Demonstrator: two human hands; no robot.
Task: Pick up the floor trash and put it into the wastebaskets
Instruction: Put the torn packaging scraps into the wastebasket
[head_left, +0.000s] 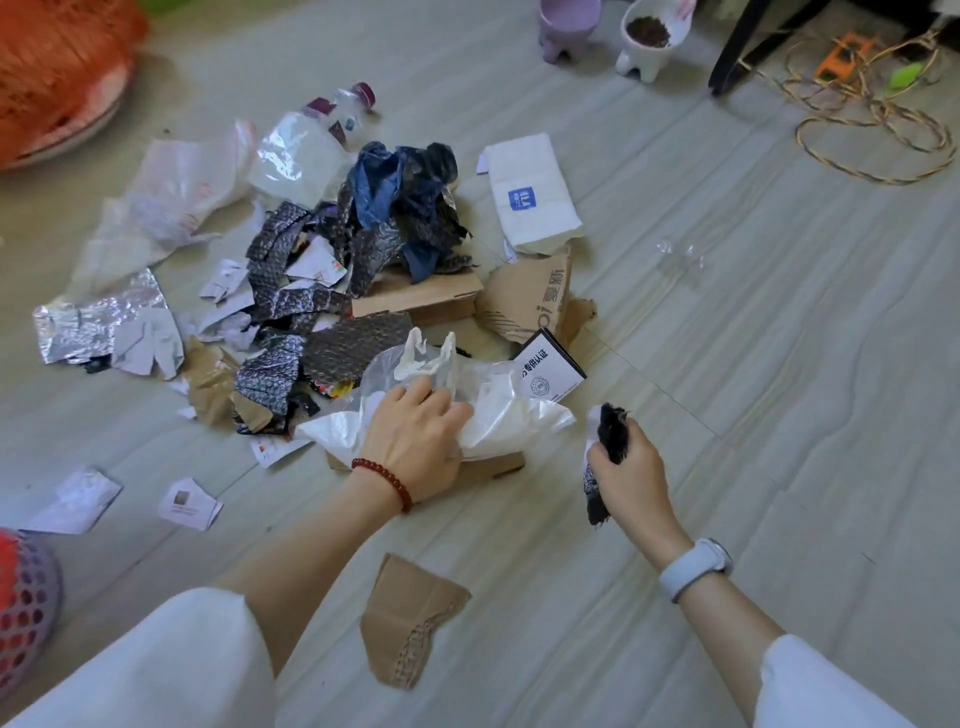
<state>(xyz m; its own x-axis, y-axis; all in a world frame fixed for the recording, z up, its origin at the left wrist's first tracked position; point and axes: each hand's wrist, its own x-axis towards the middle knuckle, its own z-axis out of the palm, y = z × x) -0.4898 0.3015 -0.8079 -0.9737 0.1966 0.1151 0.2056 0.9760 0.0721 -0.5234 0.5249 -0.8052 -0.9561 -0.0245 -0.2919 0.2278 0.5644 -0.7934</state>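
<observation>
A pile of floor trash (332, 291) spreads over the grey floor: dark foil scraps, torn cardboard, paper bits, a blue crumpled bag and a plastic bottle (353, 101). My left hand (415, 441), with a red bead bracelet, grips a white plastic bag (509, 421) at the near edge of the pile. My right hand (623, 467), with a white wristband, holds black and white scraps (610, 431) above the floor to the right of the pile. A perforated wastebasket (26, 597) shows at the lower left edge.
A torn cardboard piece (410, 618) lies near my knees. Paper scraps (189, 504) lie left of it. A white tissue pack (535, 192), two footed bowls (649, 36), a coiled rope (878, 124) and an orange mesh bag (57, 73) ring the pile.
</observation>
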